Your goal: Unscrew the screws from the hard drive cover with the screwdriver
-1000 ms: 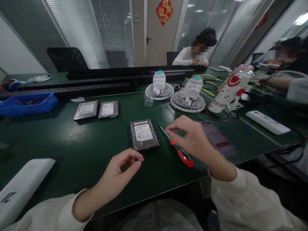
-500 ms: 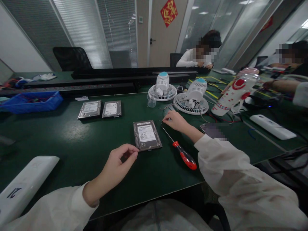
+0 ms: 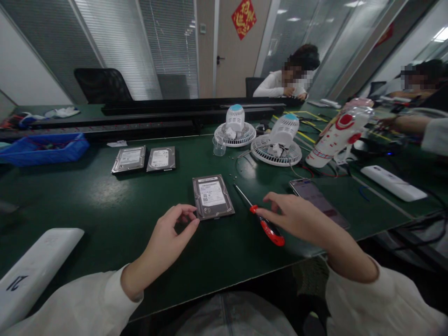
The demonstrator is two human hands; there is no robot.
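Note:
A hard drive point(image 3: 213, 198) lies label side up on the green table in front of me. At its lower left corner is my left hand point(image 3: 175, 231), thumb and fingers apart, the fingertips touching or almost touching the edge. A screwdriver point(image 3: 268, 226) with a red and black handle lies to the right of the drive, its tip pointing away from me. Over the handle hovers my right hand point(image 3: 292, 215), fingers apart and nothing visible in them. Several tiny screws point(image 3: 234, 177) lie beyond the screwdriver tip.
Two more hard drives point(image 3: 161, 159) lie behind to the left, near a blue tray point(image 3: 45, 150). A small clear cup point(image 3: 219, 148), two white fans point(image 3: 276, 147) and a red-patterned bottle point(image 3: 338, 135) stand at the back. A phone point(image 3: 320, 200) lies beside my right hand. Other people sit across the table.
My right hand has drawn back from the small screws toward me, its pinch opened, and is now above the screwdriver handle. My left fingers have spread slightly at the drive's corner.

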